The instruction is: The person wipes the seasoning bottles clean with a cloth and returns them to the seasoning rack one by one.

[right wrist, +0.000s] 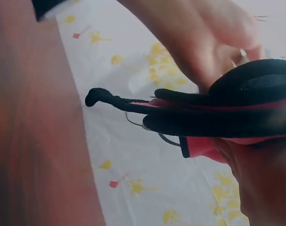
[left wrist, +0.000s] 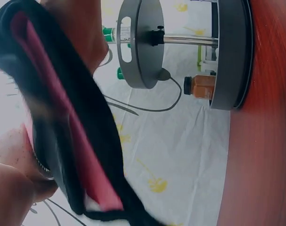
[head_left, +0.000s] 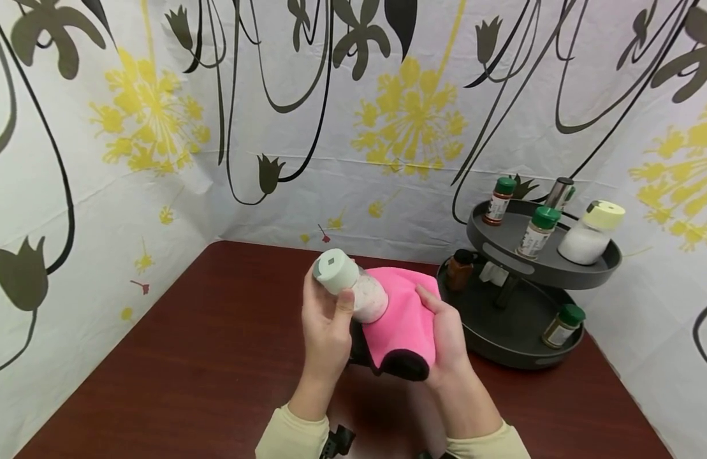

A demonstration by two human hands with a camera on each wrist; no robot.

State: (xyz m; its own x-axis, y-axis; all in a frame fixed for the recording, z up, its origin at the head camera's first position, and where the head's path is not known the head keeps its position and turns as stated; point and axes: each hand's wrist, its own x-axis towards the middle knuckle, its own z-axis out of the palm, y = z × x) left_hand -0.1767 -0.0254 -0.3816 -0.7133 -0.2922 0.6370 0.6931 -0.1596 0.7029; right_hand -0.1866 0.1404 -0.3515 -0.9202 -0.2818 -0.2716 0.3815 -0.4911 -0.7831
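In the head view, my left hand (head_left: 326,328) grips a clear shaker (head_left: 370,299) of pinkish-white contents with a pale green cap, tilted toward the upper left. A bright pink cloth (head_left: 403,303) with thick black edging lies against the shaker's lower right. My right hand (head_left: 449,335) holds that cloth from its right side, fingers partly hidden behind it. Both hands are raised above the dark red table. The left wrist view shows the cloth's black border (left wrist: 93,113) close up, and the right wrist view shows its folded black edges (right wrist: 204,120). The shaker's base is hidden by the cloth.
A dark two-tier rack (head_left: 542,274) stands right of my hands. Its upper tray holds green-capped spice jars (head_left: 535,236) and a yellow-capped shaker (head_left: 591,236). Below are a brown jar (head_left: 460,271) and a tilted green-capped jar (head_left: 562,326). Patterned sheeting (head_left: 261,140) hangs behind the table (head_left: 175,338).
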